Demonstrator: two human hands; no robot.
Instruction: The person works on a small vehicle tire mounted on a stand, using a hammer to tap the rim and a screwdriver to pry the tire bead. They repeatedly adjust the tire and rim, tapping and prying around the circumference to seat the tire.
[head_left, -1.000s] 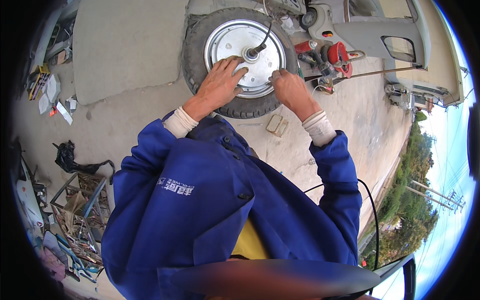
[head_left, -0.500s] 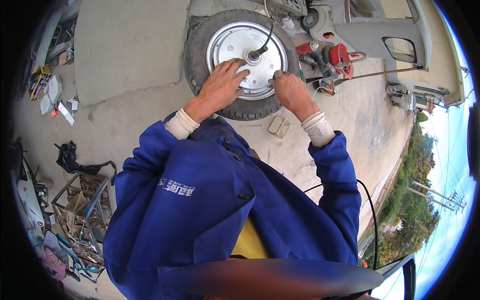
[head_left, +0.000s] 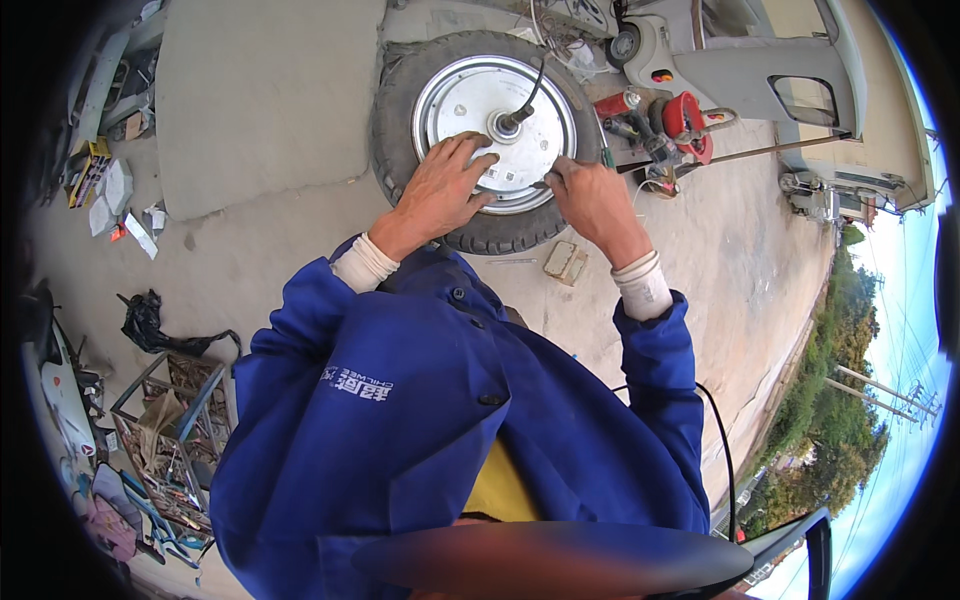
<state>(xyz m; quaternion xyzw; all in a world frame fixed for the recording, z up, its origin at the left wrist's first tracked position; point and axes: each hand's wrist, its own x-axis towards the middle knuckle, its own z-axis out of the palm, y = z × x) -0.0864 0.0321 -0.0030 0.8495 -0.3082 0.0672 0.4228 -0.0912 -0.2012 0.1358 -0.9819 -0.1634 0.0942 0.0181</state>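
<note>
In front of me a wheel lies flat on the ground, with a black tyre (head_left: 395, 125) around a silver hub cover (head_left: 470, 95). From the axle (head_left: 508, 124) at its centre, a black cable (head_left: 540, 75) sticks up. My left hand (head_left: 440, 190) rests over the near left of the cover, fingers spread and nothing in them. At the near right of the rim, my right hand (head_left: 597, 208) has its thumb and fingers pinched together. A small dark tip shows at those fingertips; what it belongs to is hidden by the hand.
Right of the wheel lie a red spray can (head_left: 616, 104), a power tool (head_left: 650, 140) and a red object with a handle (head_left: 688, 125). A small block (head_left: 566, 263) sits near the tyre. To the left are a metal frame of scrap (head_left: 170, 430) and a black bag (head_left: 155, 320).
My right hand has shifted slightly right and toward me along the rim. My left hand stays spread on the cover. The whole view has tilted a little.
</note>
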